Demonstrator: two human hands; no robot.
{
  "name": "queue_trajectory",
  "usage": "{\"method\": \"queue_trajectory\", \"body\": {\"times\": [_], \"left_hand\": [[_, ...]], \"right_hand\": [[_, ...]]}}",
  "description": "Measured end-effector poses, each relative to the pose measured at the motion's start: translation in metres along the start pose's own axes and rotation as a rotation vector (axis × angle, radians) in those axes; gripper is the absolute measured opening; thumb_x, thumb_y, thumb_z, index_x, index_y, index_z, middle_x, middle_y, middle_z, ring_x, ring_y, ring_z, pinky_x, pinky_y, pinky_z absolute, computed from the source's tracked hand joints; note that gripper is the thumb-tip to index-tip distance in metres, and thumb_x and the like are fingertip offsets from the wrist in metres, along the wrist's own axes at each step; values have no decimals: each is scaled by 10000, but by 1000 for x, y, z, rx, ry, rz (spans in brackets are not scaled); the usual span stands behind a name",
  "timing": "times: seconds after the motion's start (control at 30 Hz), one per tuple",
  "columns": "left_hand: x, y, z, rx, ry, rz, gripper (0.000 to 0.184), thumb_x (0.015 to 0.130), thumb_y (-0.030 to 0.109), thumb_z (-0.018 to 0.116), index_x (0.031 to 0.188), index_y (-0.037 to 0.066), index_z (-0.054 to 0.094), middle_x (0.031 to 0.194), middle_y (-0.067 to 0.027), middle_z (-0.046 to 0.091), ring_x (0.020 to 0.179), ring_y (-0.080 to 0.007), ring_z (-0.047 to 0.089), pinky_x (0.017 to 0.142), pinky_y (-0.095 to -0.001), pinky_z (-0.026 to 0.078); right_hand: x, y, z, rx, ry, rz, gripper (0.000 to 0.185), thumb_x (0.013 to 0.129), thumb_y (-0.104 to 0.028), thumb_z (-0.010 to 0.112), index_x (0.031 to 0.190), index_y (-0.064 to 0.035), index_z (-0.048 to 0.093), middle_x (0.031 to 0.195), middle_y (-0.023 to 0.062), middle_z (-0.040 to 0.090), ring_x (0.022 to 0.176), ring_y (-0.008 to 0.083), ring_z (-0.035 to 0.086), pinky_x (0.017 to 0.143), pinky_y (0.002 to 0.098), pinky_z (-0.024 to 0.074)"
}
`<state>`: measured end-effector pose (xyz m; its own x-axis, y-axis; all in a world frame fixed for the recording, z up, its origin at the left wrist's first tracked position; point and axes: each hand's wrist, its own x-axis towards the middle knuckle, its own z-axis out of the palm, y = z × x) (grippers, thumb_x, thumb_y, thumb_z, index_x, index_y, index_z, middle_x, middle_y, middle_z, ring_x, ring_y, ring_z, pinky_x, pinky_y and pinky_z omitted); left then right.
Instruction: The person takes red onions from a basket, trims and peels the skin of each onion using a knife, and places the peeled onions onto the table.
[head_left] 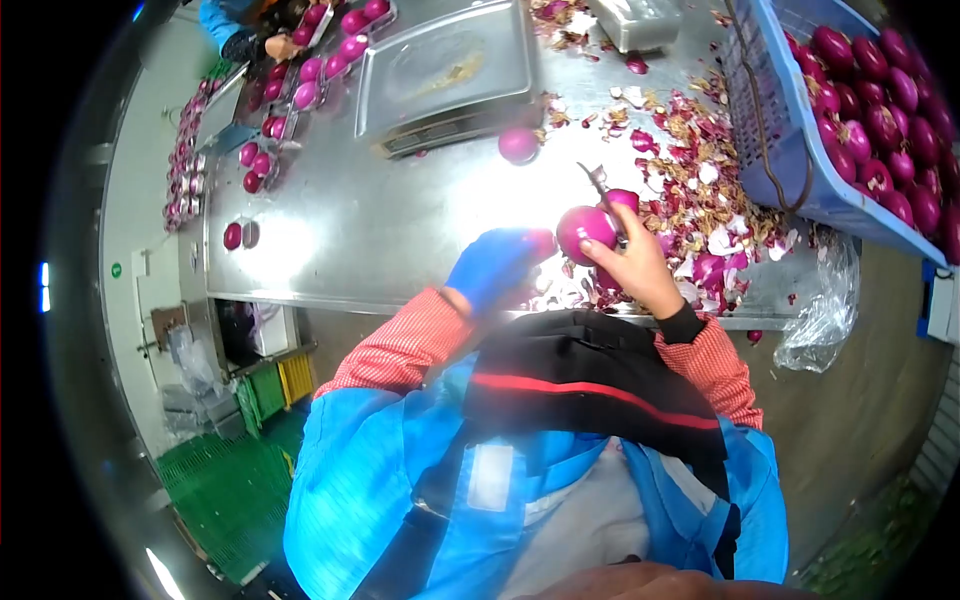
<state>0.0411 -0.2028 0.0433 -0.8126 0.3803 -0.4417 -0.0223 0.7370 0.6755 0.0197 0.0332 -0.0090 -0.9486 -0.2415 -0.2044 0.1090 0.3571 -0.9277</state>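
Note:
My right hand (645,268) is closed around a peeled red onion (583,234), its thumb pressed on the near side. A small knife (597,184) is in the same hand, blade pointing up and away past the onion. Just behind, another red onion (624,201) shows partly. To the left, my left hand (497,268) in a blue glove is close to the held onion but apart from it; motion blurs its fingers. Farther up the steel table (350,220) lies one more peeled onion (518,146), near a weighing scale (445,75).
Onion skins (690,170) cover the table's right side. A blue crate (765,120) full of red onions stands at the right, a plastic bag (825,305) hanging below it. Packed onions (308,82) line the far left, beside another person's hand (283,47).

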Motion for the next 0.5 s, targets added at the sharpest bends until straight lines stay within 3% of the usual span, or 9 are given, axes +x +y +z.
{"method": "queue_trajectory", "body": {"times": [0.03,0.1,0.23,0.27,0.33,0.37,0.43,0.47,0.5], "left_hand": [[-14,-5,2,-310,68,-43,374,848,133,644,1217,91,594,1330,-162,550,1167,-373,531,1015,-432,425],[-27,-20,2,-423,254,-94,368,851,134,643,1214,86,598,1303,-164,567,1168,-376,533,1015,-435,423],[-12,-119,35,210,745,-97,401,889,137,601,1284,79,564,1251,-173,593,1153,-350,559,1003,-414,433],[-3,-142,44,49,721,-132,400,901,143,585,1294,74,555,1249,-170,596,1142,-325,569,992,-398,442],[12,-181,59,-276,669,-198,401,925,154,552,1315,64,536,1244,-165,601,1120,-276,589,969,-366,461],[22,-202,67,-408,691,-122,354,957,197,541,1276,45,564,1193,-134,629,1064,-199,601,934,-322,478],[14,-135,30,-749,508,-390,332,961,228,562,1232,40,593,1145,-109,647,1043,-182,601,936,-318,476],[21,-152,30,-670,422,-366,321,963,257,578,1191,33,613,1108,-89,657,1023,-174,602,937,-318,474],[27,-169,30,-590,339,-337,321,965,286,593,1150,27,634,1071,-69,667,1003,-166,602,939,-318,472]], "right_hand": [[5,-13,6,-119,-10,-27,621,790,-428,764,1250,-64,561,1078,233,663,993,330,669,821,395,529],[17,-2,35,-378,40,-225,646,781,-389,777,1296,-74,545,1038,199,635,878,343,670,761,396,538],[31,5,61,-530,14,-328,418,849,-332,705,1181,-105,592,1012,190,590,809,372,643,669,450,527],[34,10,64,-532,17,-344,364,873,-326,679,1142,-94,597,1008,204,593,800,379,644,659,456,527],[37,20,61,-565,103,-263,435,882,-222,669,1269,-53,563,1051,194,578,838,382,638,706,446,522],[39,23,58,-566,111,-239,347,894,-240,644,1164,-33,576,1025,219,594,840,409,631,697,473,520],[46,36,56,-544,27,-191,288,915,-246,586,1062,0,614,977,261,644,871,434,634,718,507,516],[51,33,57,-549,-181,50,295,921,-243,558,1057,7,636,901,259,670,856,424,647,736,498,512],[52,30,60,-487,-173,56,295,923,-245,551,1040,11,640,863,251,670,833,429,648,728,495,509]]}}
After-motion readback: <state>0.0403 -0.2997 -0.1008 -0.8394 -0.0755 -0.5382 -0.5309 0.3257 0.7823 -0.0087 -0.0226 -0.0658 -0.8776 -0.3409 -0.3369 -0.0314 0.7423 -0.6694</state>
